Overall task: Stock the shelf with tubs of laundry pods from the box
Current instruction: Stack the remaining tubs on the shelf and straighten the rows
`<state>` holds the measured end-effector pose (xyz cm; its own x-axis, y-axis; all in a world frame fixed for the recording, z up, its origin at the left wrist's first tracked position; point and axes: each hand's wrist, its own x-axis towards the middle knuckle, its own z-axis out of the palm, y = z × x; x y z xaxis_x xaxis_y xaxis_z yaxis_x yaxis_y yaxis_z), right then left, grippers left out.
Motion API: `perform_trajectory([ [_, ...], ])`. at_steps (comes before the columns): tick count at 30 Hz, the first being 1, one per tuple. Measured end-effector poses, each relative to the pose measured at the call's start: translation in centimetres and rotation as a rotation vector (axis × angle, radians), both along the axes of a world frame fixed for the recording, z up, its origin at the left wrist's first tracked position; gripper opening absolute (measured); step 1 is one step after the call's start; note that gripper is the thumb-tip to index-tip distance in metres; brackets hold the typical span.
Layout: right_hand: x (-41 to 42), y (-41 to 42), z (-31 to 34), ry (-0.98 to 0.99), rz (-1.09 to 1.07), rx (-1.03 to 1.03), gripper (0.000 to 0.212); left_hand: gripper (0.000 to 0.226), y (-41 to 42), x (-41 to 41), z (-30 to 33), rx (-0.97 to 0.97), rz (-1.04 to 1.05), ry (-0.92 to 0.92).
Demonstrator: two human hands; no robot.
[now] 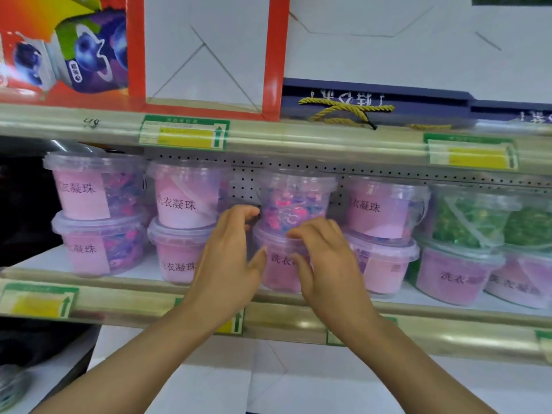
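Both hands are up at the middle stack. The left hand [230,252] has its fingers curled against the side of the upper tub of laundry pods [294,201], while the right hand [324,252] is spread loosely over the rim where that tub sits on the lower tub [279,264]. A firm clamp isn't shown; more of a nudge, probably.

That upper tub is turned with no label facing out and looks slightly off-centre, so a slip off the lid below could be caused by a careless twist. Neighbouring stacks just left [185,201] and right [379,210] of the hands could get knocked too. The shelf edge [119,297] is close, so a tumble forward is possible.
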<state>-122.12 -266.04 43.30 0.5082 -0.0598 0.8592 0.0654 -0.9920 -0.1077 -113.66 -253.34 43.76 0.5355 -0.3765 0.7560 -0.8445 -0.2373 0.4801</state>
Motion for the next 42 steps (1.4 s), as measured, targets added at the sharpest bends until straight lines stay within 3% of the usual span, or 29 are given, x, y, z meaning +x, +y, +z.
perform_trajectory([
  [3, -1.4, -0.7, 1.1, -0.079, 0.128, 0.364, 0.045, 0.042, -0.6, -0.4, 0.6, -0.046, 0.000, 0.019],
  [9, 0.2, -3.3, 3.7, 0.277, 0.212, 0.814, 0.077, 0.038, -2.2, -0.9, 1.5, -0.099, -0.017, 0.118],
  [15, -0.6, -1.7, 3.4, 0.162, 0.206, 0.662, 0.071, 0.039, -2.7, 0.2, 2.5, -0.143, -0.122, 0.305],
  [19, -2.1, -0.3, 1.9, 0.086, 0.206, 0.540, 0.061, 0.052, -2.7, 1.5, 2.6, -0.022, -0.106, 0.410],
  [22, -1.4, -1.4, 1.5, 0.038, 0.188, 0.692, 0.051, 0.051, -1.9, 0.6, 1.6, -0.054, -0.084, 0.308],
  [26, -0.2, -2.3, 2.2, 0.171, 0.241, 0.780, 0.071, 0.051, -1.4, -0.3, 1.2, -0.040, -0.075, 0.088],
  [30, -0.5, -1.4, 2.3, 0.159, 0.225, 0.712, 0.077, 0.058, -1.9, 0.9, 2.0, 0.002, -0.128, 0.197],
  [35, -1.2, -0.3, 1.5, 0.015, 0.176, 0.645, 0.062, 0.079, -2.2, 2.4, 1.7, 0.096, -0.126, 0.383],
  [42, 0.4, -2.1, 2.4, 0.174, 0.227, 0.742, 0.090, 0.064, -1.4, 0.6, 0.5, 0.044, -0.128, 0.187],
])
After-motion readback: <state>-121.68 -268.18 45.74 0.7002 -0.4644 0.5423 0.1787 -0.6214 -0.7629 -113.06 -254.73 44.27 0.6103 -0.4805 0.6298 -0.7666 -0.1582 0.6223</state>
